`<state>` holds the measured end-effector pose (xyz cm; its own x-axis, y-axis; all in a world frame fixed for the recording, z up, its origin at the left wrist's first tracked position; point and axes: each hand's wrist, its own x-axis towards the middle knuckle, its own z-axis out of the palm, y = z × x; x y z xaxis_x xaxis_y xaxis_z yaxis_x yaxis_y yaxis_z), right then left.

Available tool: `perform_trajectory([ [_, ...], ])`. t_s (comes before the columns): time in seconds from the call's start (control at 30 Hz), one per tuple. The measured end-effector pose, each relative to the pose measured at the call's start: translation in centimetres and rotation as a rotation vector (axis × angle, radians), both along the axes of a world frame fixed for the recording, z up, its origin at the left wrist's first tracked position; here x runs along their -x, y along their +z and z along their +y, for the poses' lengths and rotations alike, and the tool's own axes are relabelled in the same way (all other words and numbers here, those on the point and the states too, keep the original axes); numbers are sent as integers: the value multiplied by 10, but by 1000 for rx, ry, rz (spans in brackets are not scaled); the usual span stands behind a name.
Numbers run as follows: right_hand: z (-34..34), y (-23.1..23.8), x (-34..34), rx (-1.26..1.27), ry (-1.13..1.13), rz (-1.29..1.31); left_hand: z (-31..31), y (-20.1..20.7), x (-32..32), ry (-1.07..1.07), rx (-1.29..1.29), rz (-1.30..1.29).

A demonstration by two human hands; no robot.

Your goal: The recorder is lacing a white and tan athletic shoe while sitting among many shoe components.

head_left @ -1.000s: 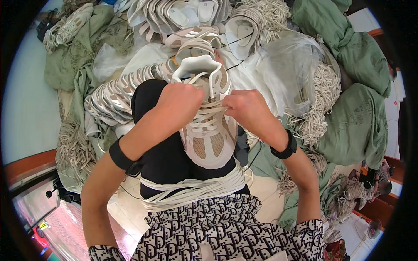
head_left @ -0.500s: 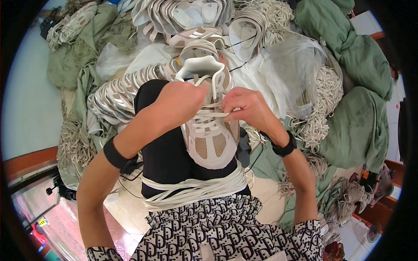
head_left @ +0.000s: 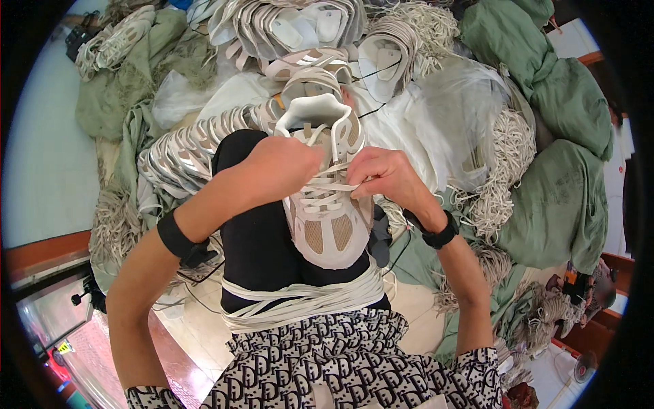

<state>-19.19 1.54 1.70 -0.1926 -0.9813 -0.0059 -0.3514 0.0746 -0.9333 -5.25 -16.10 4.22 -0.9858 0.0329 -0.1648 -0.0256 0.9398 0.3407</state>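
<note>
A beige and white sneaker upper (head_left: 328,235) rests on my lap with its toe toward me and its padded collar pointing away. Flat cream shoelace (head_left: 323,202) crosses the eyelets in several rows. My left hand (head_left: 294,163) is closed at the left eyelet edge; its fingertips are turned away, so what they hold is hidden. My right hand (head_left: 385,175) pinches a lace at the right eyelet row, thumb and forefinger together. A bundle of loose cream laces (head_left: 306,298) lies across my thighs, near my waist.
A long row of nested sneaker uppers (head_left: 187,153) lies to the left, with another stack (head_left: 289,27) beyond. Heaps of laces (head_left: 507,160) and green cloth sacks (head_left: 558,204) fill the right side. Clear plastic sheeting (head_left: 449,109) spreads between them.
The sneaker upper and both hands have shifted slightly toward me in the picture. Both hands stay closed at the laces, and my left forearm has swung a little outward.
</note>
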Motion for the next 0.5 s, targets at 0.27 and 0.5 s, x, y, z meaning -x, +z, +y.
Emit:
perform_trajectory([
  [0.27, 3, -5, 0, 81, 40, 63, -4, -6, 2, -35, 54, -2],
  [0.5, 4, -6, 1, 75, 11, 24, 2, -11, -1, -20, 140, 155],
])
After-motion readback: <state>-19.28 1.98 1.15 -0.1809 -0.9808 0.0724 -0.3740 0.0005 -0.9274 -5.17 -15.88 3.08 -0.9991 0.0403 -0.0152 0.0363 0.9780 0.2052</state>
